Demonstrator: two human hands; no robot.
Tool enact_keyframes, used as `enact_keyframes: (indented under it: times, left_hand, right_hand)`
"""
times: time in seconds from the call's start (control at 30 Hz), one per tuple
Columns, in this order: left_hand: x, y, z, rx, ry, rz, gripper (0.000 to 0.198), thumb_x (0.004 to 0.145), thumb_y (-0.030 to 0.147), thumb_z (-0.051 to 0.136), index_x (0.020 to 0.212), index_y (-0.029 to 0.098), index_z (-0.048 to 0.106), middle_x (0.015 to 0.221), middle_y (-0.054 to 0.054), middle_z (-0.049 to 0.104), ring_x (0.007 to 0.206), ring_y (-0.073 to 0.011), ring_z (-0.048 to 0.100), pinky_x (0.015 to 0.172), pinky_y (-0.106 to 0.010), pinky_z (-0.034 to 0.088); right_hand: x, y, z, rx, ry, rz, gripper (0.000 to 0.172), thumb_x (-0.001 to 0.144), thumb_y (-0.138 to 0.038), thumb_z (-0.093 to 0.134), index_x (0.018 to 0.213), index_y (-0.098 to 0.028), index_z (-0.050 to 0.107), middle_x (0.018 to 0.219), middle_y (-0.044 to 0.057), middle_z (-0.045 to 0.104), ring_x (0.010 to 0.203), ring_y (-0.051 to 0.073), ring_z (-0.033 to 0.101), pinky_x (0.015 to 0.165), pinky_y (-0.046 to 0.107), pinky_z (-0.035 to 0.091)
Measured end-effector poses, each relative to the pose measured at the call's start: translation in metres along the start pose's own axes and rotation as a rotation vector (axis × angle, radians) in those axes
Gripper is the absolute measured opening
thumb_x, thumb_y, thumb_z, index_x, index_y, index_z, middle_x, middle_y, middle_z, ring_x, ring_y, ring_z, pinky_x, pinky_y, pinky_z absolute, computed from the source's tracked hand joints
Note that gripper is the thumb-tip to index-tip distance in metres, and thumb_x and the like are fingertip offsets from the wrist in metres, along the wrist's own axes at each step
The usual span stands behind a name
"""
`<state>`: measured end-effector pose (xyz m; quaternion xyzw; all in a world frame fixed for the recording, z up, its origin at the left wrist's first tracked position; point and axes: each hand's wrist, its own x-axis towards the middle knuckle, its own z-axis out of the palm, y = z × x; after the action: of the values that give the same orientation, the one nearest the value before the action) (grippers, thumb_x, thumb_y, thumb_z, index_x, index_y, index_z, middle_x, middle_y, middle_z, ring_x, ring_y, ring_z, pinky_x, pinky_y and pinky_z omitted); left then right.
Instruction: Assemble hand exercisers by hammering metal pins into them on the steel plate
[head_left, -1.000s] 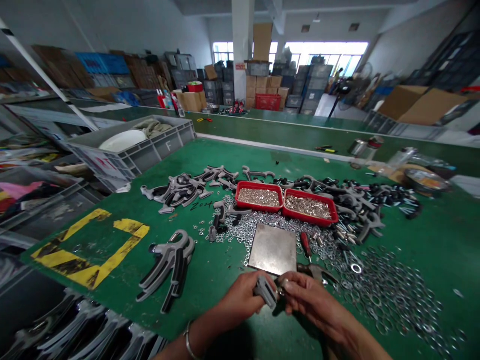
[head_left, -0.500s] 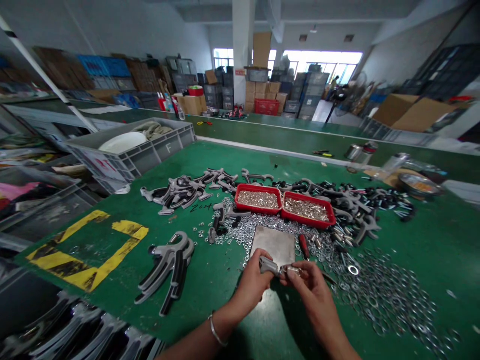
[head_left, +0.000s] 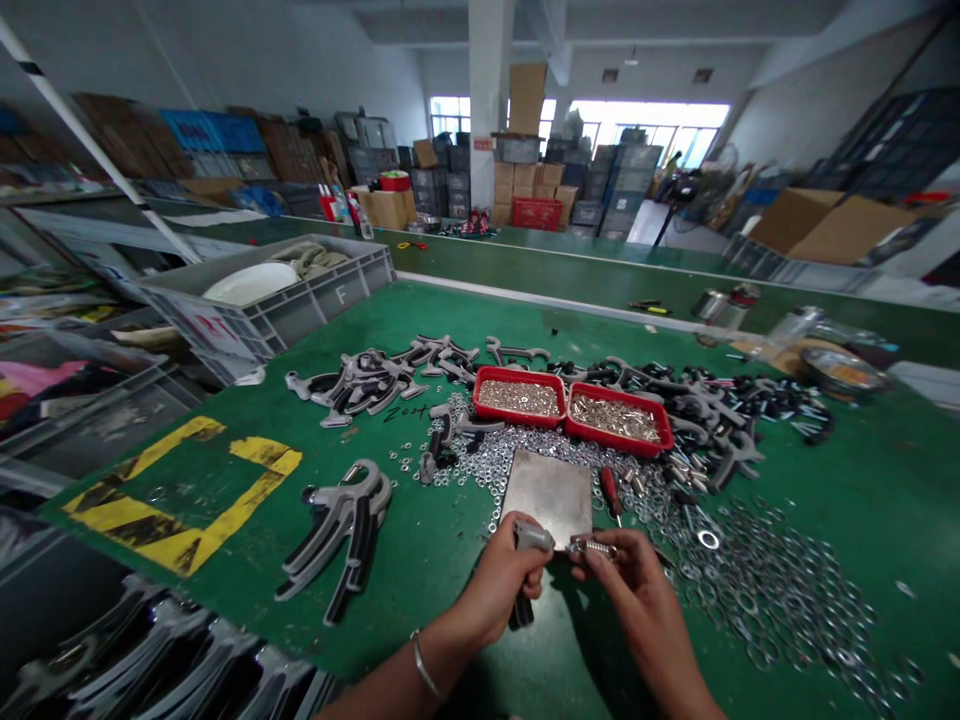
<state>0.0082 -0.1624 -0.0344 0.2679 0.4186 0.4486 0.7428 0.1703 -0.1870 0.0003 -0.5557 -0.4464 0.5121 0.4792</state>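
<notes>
Grey handle (head_left: 532, 538), pale and blocky on top with black showing beneath your fist, was by the near edge of the metal plate (head_left: 551, 490), your left hand (head_left: 499, 575) wrapped around it. Your right hand (head_left: 634, 580) pinched a shiny coiled spring (head_left: 598, 548) by the plate's near right corner.

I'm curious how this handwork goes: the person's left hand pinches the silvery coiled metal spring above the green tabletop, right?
Not quite: the head view shows the right hand, not the left hand, pinching the silvery coiled metal spring above the green tabletop.
</notes>
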Motion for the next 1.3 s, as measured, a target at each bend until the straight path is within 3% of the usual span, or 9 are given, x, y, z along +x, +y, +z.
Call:
enact_keyframes:
  times: [0.3, 0.47, 0.57, 0.67, 0.73, 0.9, 1.07, 1.2, 1.3]
  left_hand:
    - [-0.004, -0.005, 0.013, -0.092, -0.019, -0.048, 0.033, 0.065, 0.015, 0.063, 0.089, 0.022, 0.041, 0.057, 0.011, 0.042, 0.042, -0.0032, 0.034, 0.042, -0.016, 0.02]
    - [-0.026, 0.009, 0.006, 0.136, -0.442, -0.204, 0.056, 0.064, 0.02, 0.079, 0.11, 0.02, 0.047, 0.078, 0.002, 0.063, 0.044, -0.0044, 0.045, 0.042, -0.018, 0.033]
    - [-0.034, 0.012, 0.002, 0.158, -0.543, -0.204, 0.042, 0.08, 0.039, 0.071, 0.108, 0.017, 0.05, 0.078, -0.004, 0.067, 0.042, -0.0052, 0.045, 0.044, -0.02, 0.036]
    - [-0.028, 0.013, 0.0, 0.031, -0.383, -0.127, 0.028, 0.09, 0.045, 0.055, 0.096, 0.018, 0.049, 0.066, -0.003, 0.066, 0.035, -0.0035, 0.029, 0.038, -0.019, 0.024]
    - [-0.018, 0.019, -0.001, 0.014, -0.217, -0.004, 0.026, 0.09, 0.043, 0.054, 0.092, 0.018, 0.049, 0.073, -0.003, 0.067, 0.039, -0.0043, 0.036, 0.041, -0.018, 0.028]
    - [0.008, 0.043, -0.009, 0.372, -0.028, 0.198, 0.031, 0.087, 0.047, 0.06, 0.09, 0.016, 0.059, 0.088, -0.005, 0.068, 0.061, -0.0101, 0.056, 0.057, -0.021, 0.041]
    - [0.015, 0.045, -0.006, 0.451, 0.181, 0.327, 0.029, 0.089, 0.046, 0.057, 0.082, 0.018, 0.056, 0.074, 0.0, 0.064, 0.059, -0.0105, 0.052, 0.059, -0.021, 0.039]
    - [0.009, 0.044, 0.008, 0.533, 0.124, 0.412, 0.029, 0.095, 0.044, 0.049, 0.09, 0.018, 0.059, 0.083, -0.002, 0.063, 0.074, -0.0143, 0.056, 0.071, -0.024, 0.043]
    - [0.006, 0.041, 0.014, 0.613, 0.071, 0.457, 0.026, 0.098, 0.041, 0.044, 0.099, 0.019, 0.057, 0.093, -0.004, 0.062, 0.087, -0.0165, 0.057, 0.082, -0.027, 0.042]
  right_hand:
    - [-0.002, 0.007, 0.019, -0.272, 0.099, -0.143, 0.023, 0.085, -0.043, 0.067, 0.1, -0.026, 0.062, 0.101, 0.006, 0.067, 0.098, 0.025, 0.061, 0.088, 0.036, 0.045]
    - [0.007, 0.005, 0.001, -0.157, -0.15, -0.005, 0.024, 0.087, -0.047, 0.062, 0.089, -0.023, 0.064, 0.083, 0.002, 0.064, 0.079, 0.02, 0.059, 0.072, 0.031, 0.046]
    - [0.019, -0.002, -0.015, -0.172, -0.352, -0.009, 0.024, 0.089, -0.046, 0.059, 0.09, -0.022, 0.063, 0.082, 0.001, 0.063, 0.077, 0.019, 0.059, 0.07, 0.03, 0.047]
    - [0.045, -0.006, -0.03, -0.658, -0.332, -0.245, 0.02, 0.093, -0.037, 0.052, 0.092, -0.022, 0.064, 0.09, 0.005, 0.065, 0.087, 0.023, 0.058, 0.079, 0.035, 0.046]
    - [0.068, -0.004, -0.038, -0.983, -0.207, -0.389, 0.016, 0.091, -0.027, 0.052, 0.086, -0.021, 0.066, 0.093, 0.01, 0.064, 0.095, 0.028, 0.055, 0.085, 0.041, 0.043]
    - [0.108, 0.004, -0.05, -1.121, -0.2, -0.452, 0.018, 0.082, -0.011, 0.055, 0.067, -0.02, 0.061, 0.091, 0.013, 0.063, 0.094, 0.029, 0.053, 0.088, 0.043, 0.04]
    - [0.087, -0.003, -0.047, -0.984, -0.154, -0.442, 0.013, 0.092, -0.024, 0.049, 0.087, -0.021, 0.061, 0.098, 0.012, 0.064, 0.095, 0.028, 0.056, 0.088, 0.043, 0.044]
    - [0.045, -0.011, -0.017, -0.249, -0.211, -0.09, 0.026, 0.094, -0.043, 0.053, 0.111, -0.024, 0.057, 0.089, 0.004, 0.068, 0.079, 0.021, 0.066, 0.077, 0.036, 0.05]
    - [0.028, -0.01, 0.009, 0.139, -0.26, 0.089, 0.029, 0.089, -0.049, 0.061, 0.096, -0.021, 0.062, 0.072, 0.0, 0.065, 0.063, 0.017, 0.063, 0.064, 0.032, 0.051]
